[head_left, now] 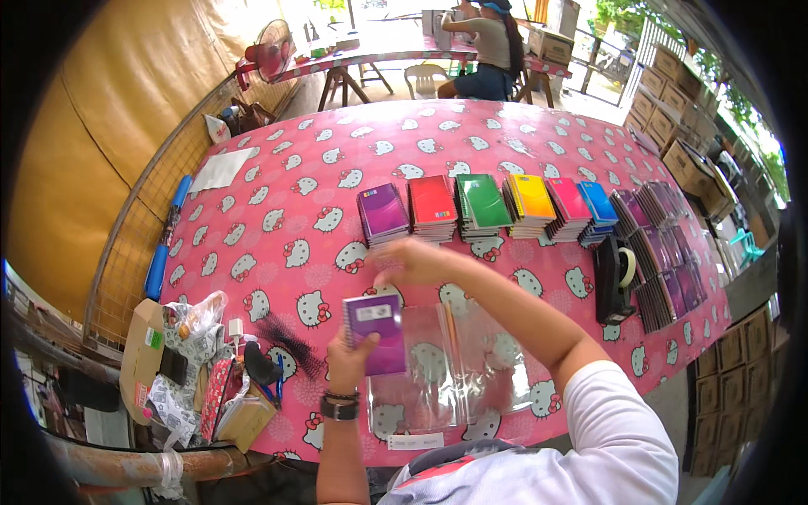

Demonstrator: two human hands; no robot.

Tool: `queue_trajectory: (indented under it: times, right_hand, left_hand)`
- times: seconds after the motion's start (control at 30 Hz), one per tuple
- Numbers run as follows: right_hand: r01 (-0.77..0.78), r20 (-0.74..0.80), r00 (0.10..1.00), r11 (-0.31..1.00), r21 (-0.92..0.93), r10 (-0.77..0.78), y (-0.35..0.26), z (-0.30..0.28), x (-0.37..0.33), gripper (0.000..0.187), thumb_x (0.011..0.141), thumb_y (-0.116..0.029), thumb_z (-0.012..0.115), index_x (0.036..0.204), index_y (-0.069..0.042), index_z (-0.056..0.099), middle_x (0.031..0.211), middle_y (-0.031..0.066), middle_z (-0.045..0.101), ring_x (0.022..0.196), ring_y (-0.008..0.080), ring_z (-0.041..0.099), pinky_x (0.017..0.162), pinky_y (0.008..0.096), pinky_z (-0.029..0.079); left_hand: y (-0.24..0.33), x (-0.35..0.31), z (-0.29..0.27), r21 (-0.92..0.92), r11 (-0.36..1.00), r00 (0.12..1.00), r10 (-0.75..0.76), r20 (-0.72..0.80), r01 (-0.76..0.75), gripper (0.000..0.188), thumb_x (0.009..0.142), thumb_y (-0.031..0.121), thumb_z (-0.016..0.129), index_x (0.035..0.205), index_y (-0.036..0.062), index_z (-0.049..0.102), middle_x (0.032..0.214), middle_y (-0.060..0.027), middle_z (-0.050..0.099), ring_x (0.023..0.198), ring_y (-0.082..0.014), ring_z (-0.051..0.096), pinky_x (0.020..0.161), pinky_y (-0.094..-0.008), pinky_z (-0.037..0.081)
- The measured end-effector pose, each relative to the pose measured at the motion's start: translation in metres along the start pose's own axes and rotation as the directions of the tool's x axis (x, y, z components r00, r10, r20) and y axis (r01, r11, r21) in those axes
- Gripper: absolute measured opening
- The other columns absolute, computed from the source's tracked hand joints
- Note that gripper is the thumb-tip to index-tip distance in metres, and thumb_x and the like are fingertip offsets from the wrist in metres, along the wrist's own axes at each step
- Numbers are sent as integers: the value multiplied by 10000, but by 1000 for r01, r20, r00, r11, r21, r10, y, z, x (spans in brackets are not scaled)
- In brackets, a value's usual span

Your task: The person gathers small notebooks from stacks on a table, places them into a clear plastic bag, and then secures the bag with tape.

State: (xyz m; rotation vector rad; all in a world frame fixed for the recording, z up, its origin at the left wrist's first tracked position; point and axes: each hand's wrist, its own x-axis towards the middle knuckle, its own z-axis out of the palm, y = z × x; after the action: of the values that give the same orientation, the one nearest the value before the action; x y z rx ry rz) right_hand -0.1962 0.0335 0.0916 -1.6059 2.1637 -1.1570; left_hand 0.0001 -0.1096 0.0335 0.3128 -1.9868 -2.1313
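My left hand (347,360) is closed on a purple spiral notebook (384,338), its thumb lying across the cover. A white label sits near the top of that cover. My right hand (411,263) is in the air just above it, somewhat blurred, fingers and thumb apart with nothing seen between them. Beyond the right hand is a stack of purple notebooks (383,212). Clear plastic sleeves (429,370) lie flat on the table in front of me, partly under the held notebook.
Rightward run stacks of red (432,200), green (482,202), yellow (531,198), pink and blue notebooks. A black tape dispenser (613,282) stands before wrapped purple notebooks (665,252). Assorted items, including a cardboard box (141,362), crowd the left. A person (497,50) sits at a far table.
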Motion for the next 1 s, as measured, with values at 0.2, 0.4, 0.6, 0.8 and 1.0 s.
queue_trajectory:
  times: [0.2, 0.4, 0.6, 0.8, 1.0]
  right_hand:
    - [-421, -408, 903, 468, -777, 135, 97, -22, -19, 404, 766, -166, 599, 1145, -52, 519, 1000, 104, 587, 1007, 209, 541, 875, 397, 370]
    - [-295, -752, 549, 926, 236, 366, -25, 23, -81, 261, 763, -52, 606, 1016, -51, 544, 750, 67, 551, 614, 121, 503, 577, 266, 415]
    - [-725, -179, 613, 638, 258, 769, -32, 53, -155, 348, 704, -170, 734, 980, -30, 575, 734, 84, 591, 687, 149, 551, 634, 290, 445]
    - [-532, -511, 843, 397, -748, 166, 57, -59, -82, 438, 761, -209, 629, 1185, -197, 516, 1168, 127, 461, 1041, 317, 473, 792, 469, 431]
    - [-545, -285, 777, 371, -752, 562, 82, -81, -52, 470, 756, -155, 598, 1205, -252, 501, 1236, 143, 418, 1158, 364, 426, 845, 490, 464]
  left_hand:
    - [-62, -27, 67, -591, 755, 950, -307, 64, 284, 251, 869, 60, 563, 1112, 14, 518, 1008, -74, 609, 872, -175, 607, 803, -314, 490]
    - [-48, -23, 81, -747, 636, 950, -312, -19, 194, 292, 913, 185, 527, 1139, 4, 493, 1060, -86, 596, 951, -194, 598, 842, -339, 486]
    - [-79, -18, 79, -564, 814, 970, -227, -89, 139, 313, 849, 90, 611, 1134, 12, 509, 1065, -79, 592, 935, -150, 574, 833, -298, 465]
    - [-91, -32, 80, 8, 944, 933, -328, 146, 331, 331, 739, 95, 716, 1023, -10, 584, 890, -57, 646, 768, -130, 608, 713, -279, 496]
    - [-99, -34, 78, 87, 962, 961, -264, 79, 257, 307, 731, 179, 734, 942, -7, 611, 815, -58, 660, 708, -112, 606, 651, -279, 498]
